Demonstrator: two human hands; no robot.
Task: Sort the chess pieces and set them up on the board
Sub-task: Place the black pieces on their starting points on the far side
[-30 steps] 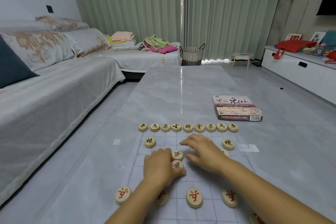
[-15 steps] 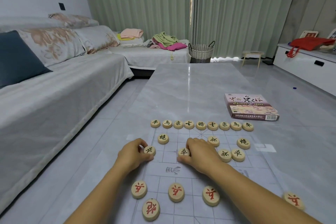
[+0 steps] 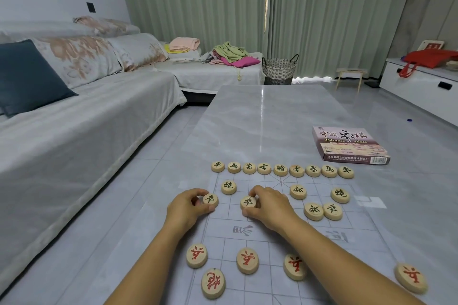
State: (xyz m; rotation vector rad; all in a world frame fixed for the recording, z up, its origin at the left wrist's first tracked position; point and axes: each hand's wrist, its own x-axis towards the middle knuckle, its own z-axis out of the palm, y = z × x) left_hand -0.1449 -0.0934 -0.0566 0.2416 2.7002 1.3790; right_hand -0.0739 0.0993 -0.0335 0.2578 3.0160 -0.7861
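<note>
A clear plastic chess board (image 3: 280, 228) lies on the grey table. Along its far edge stands a row of several black-lettered wooden pieces (image 3: 280, 170). My left hand (image 3: 187, 208) pinches a black soldier piece (image 3: 210, 200) at the board's left edge. My right hand (image 3: 269, 206) pinches another black soldier piece (image 3: 248, 202) near the middle. Two black cannon pieces (image 3: 228, 187) (image 3: 340, 195) lie behind them. Three loose black soldiers (image 3: 319, 208) are grouped to the right. Red pieces (image 3: 247, 260) lie near me.
A Chinese chess box (image 3: 349, 145) rests on the table (image 3: 267, 116) at the right. A grey sofa (image 3: 74, 116) runs along the left. A woven basket (image 3: 279, 69), a small stool and a white cabinet stand beyond the table.
My hands have moved apart, each sliding a black soldier along the row, the left one out to the board's left edge. The view has shifted slightly.
</note>
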